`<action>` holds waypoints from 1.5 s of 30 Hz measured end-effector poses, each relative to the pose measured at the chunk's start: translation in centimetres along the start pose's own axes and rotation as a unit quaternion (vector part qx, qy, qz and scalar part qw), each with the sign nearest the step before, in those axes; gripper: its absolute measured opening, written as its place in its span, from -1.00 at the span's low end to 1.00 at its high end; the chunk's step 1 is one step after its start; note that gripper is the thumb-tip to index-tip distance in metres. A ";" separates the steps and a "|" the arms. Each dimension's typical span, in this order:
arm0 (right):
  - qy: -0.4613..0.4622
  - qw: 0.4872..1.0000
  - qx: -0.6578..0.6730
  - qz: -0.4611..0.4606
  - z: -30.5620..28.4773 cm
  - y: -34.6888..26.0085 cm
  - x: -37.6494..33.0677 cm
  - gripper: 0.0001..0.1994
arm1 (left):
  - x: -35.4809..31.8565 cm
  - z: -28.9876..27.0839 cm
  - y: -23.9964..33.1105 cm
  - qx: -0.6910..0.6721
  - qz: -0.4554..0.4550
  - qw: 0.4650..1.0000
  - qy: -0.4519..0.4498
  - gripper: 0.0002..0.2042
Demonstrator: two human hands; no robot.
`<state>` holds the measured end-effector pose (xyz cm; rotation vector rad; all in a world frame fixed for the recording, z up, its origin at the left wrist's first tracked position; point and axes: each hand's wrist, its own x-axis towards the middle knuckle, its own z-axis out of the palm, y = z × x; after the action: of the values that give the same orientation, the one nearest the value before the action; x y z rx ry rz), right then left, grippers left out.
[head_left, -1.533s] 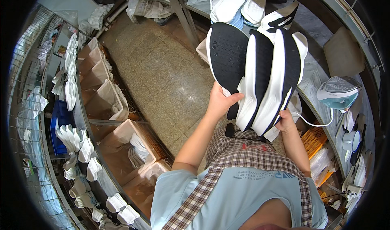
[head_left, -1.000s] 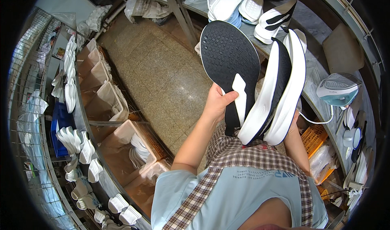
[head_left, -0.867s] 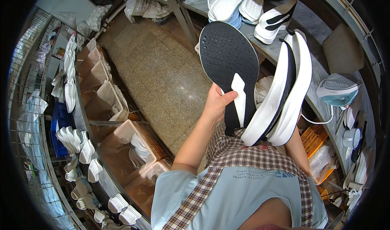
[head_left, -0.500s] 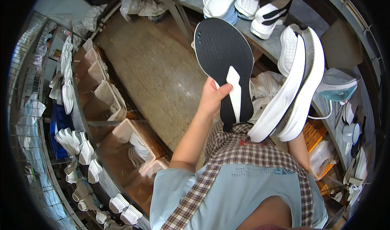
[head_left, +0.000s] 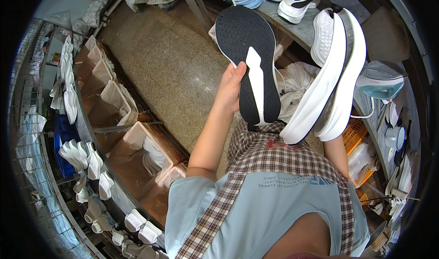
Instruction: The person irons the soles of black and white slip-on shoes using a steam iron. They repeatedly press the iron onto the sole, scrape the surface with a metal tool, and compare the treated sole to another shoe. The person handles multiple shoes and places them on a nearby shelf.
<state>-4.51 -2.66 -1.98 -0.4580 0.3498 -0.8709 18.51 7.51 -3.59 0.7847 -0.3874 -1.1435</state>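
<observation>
My left hand point(head_left: 232, 83) grips a shoe sole point(head_left: 247, 28) by its side edge, thumb on top. Its black textured underside faces me, with a white strip running along the middle toward the heel. On the right, two white shoe soles point(head_left: 315, 92) stand on edge side by side, with a third white dimpled one point(head_left: 323, 39) partly behind them. My right forearm point(head_left: 336, 156) runs up behind these soles, which are held off the bench. The fingers of my right hand are hidden by them.
White shoes point(head_left: 297, 2) stand on a metal bench at the top. An iron point(head_left: 380, 80) and a white mug point(head_left: 394, 137) sit on the right-hand bench. Below is an orange crate point(head_left: 354, 137). Lined bins point(head_left: 137, 144) and a rack of white soles point(head_left: 68, 103) are left.
The black-bottomed sole in my left hand has moved slightly left and up and tipped more upright. The white soles have risen a little. The surroundings have shifted slightly in view.
</observation>
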 end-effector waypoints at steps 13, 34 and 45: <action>-0.031 0.972 0.070 0.222 -5.8 0.9 2.2 -0.39 | 0.3 1.3 -0.1 0.310 0.062 0.944 -0.094 -0.62; 0.075 0.944 -0.314 -0.065 -2.6 -5.1 -5.1 -0.35 | 1.9 5.7 -4.3 -0.056 -0.291 0.945 -0.141 -0.61; 0.160 0.942 -0.238 -0.175 -3.5 -7.5 -10.3 -0.39 | 20.8 14.2 -2.7 0.218 -0.334 0.899 -0.183 -0.73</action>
<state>-17.15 0.49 0.02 -0.8468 0.8054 -1.2157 15.62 -17.07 1.81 1.1441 -0.7387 -1.9034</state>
